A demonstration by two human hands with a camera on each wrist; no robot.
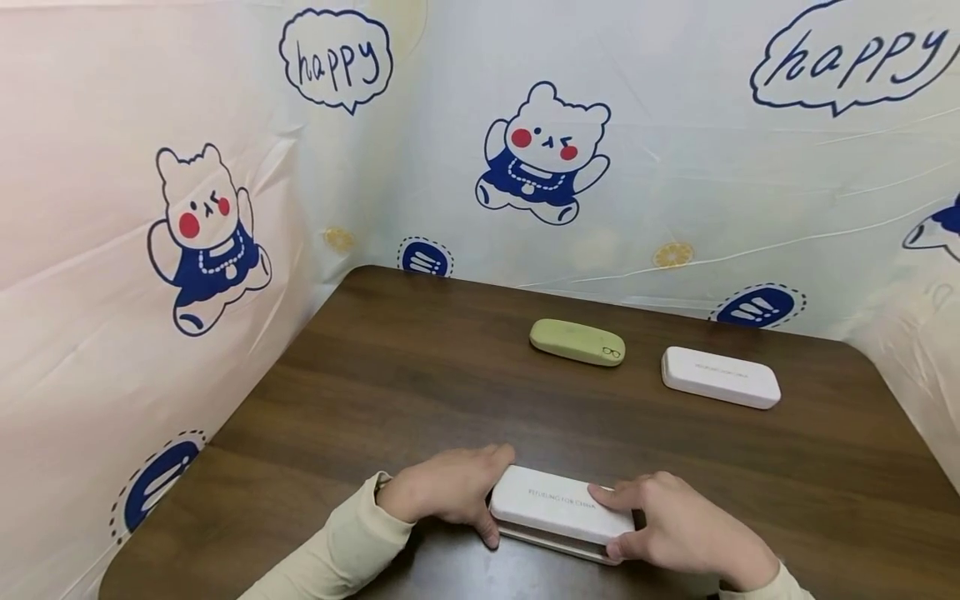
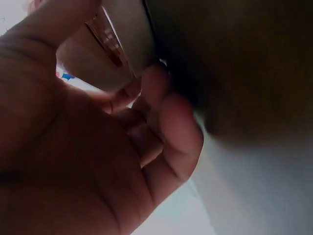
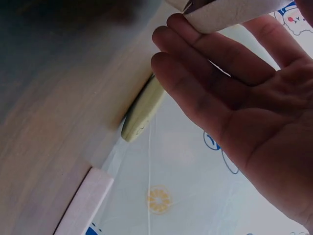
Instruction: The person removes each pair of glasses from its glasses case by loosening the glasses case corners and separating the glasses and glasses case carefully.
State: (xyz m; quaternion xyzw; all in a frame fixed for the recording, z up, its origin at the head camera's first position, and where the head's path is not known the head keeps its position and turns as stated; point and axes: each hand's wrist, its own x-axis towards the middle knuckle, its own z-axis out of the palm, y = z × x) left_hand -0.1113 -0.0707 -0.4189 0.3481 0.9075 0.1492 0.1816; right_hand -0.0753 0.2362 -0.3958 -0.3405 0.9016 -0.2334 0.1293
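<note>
A white glasses case (image 1: 558, 508) with small lettering on its lid lies near the table's front edge. Its lid stands slightly raised, with a dark gap along the near side. My left hand (image 1: 453, 485) holds the case's left end, thumb at the near side and fingers at the far side. With thumb and forefinger, my right hand (image 1: 678, 521) pinches the lid at its right end. The left wrist view shows curled fingers (image 2: 178, 127) at the case and something reddish-brown in the gap, too dim to identify. In the right wrist view, the other fingers (image 3: 195, 93) extend below the case.
Farther back on the brown table (image 1: 360, 375) lies a green glasses case (image 1: 577, 342) with a small spectacles print. To its right rests a second white glasses case (image 1: 722, 377), closed. A printed cloth (image 1: 420, 167) hangs behind the table and along its left side.
</note>
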